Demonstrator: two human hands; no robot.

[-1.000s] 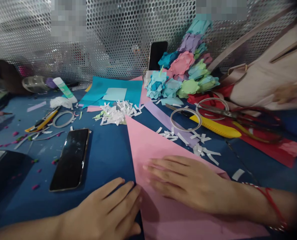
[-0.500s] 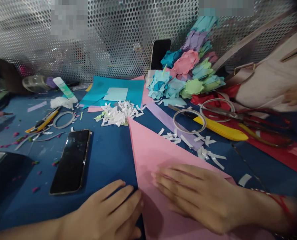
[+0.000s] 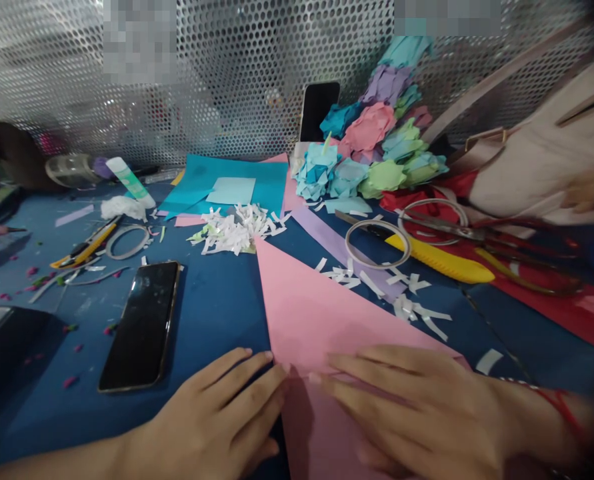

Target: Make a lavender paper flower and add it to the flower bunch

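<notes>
A pink sheet of paper (image 3: 301,307), folded to a point at its far end, lies flat before me. My left hand (image 3: 227,410) rests along the paper's left edge, fingers stretched out and fingertips touching that edge. Over the right part of the sheet lies my right hand (image 3: 427,407), its fingers extended flat and slightly apart. A faint crease or fold edge runs across the paper between the two sets of fingertips. Neither hand grips anything that I can see. The near end of the paper runs out of view.
A phone (image 3: 141,327) lies left of the paper. Beyond its tip are white paper strips (image 3: 237,230) and blue sheets (image 3: 271,183). To the right are a tape roll (image 3: 349,243), a yellow cutter (image 3: 441,260) and scissors (image 3: 467,232). Paper flowers (image 3: 369,127) stand behind.
My right hand has drawn slightly toward me, its fingers now more spread. My left fingertips have shifted a little forward along the paper's edge. The paper has hardly moved.
</notes>
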